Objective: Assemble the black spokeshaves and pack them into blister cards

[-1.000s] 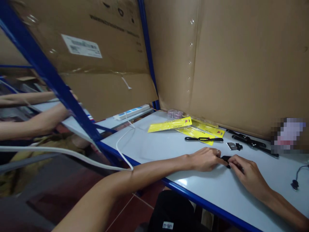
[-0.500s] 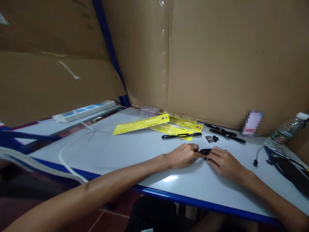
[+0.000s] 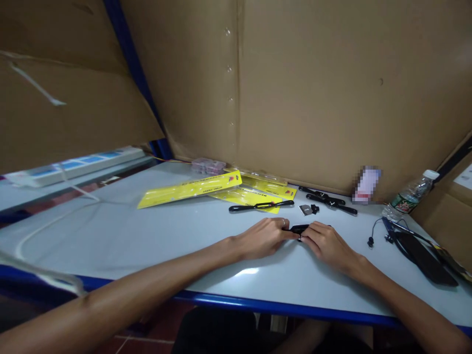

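Both hands are closed on a black spokeshave (image 3: pixel 299 228) low over the table, and only its middle shows between them. At its left end, my left hand (image 3: pixel 263 238) grips a handle with the fingers curled. My right hand (image 3: pixel 326 244) wraps the other side, its thumb and fingertips pinching near a small shiny part by the body. Just beyond them lie a flat metal blade (image 3: pixel 306 210) and a small black cap piece (image 3: pixel 314 209). Another black spokeshave (image 3: pixel 261 205) rests to the left, partly over a yellow card; several more spokeshaves (image 3: pixel 331 202) lie behind on the right.
Yellow blister-pack cards (image 3: pixel 190 189) and a clear plastic box (image 3: pixel 208 166) are at the back. A phone-like blurred object (image 3: pixel 366 186), a water bottle (image 3: pixel 411 195) and a black pouch (image 3: pixel 424 258) stand or lie right. A power strip (image 3: pixel 86 164) is left; cardboard walls (image 3: pixel 306 88) enclose the table.
The view has swung to the right, so everything sits further left in it. Both hands keep their hold on the spokeshave, with only slight finger movement.
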Available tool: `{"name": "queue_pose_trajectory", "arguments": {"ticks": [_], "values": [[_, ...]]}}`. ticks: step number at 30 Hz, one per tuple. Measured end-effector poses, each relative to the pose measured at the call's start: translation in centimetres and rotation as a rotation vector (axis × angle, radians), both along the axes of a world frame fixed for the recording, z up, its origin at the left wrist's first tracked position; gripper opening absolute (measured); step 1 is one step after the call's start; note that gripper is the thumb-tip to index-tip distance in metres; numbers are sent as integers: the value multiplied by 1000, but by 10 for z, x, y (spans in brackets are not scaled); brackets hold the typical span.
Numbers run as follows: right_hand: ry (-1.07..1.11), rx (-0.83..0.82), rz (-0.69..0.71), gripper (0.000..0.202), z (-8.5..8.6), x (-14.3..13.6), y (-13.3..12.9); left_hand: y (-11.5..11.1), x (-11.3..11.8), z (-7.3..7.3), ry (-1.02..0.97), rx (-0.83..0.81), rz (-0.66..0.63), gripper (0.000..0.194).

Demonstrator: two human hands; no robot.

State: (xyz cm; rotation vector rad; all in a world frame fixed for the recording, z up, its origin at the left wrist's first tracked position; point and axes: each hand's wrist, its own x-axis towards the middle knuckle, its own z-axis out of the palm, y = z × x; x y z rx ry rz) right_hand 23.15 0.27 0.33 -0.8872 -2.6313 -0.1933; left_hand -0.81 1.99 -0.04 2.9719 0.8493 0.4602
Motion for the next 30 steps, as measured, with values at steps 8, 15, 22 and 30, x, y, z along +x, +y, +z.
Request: {"name": "queue_pose_trajectory", "arguments": {"ticks": [8,15,22,30], "values": [[-175,253,19,26,-2,-4,-3,2,-1,-5,-45,22,-20,56],[92,-32,-56,21,-4,-5,-1,2,-2,-6,-51,16,-27,57],[162,-288,4,22,10,1,-1,3,-2,-6,-39,-1,-21,58],[133,-172,48,18,8,0,-2,1,-3,-5,-36,-10,-10,57]]}}
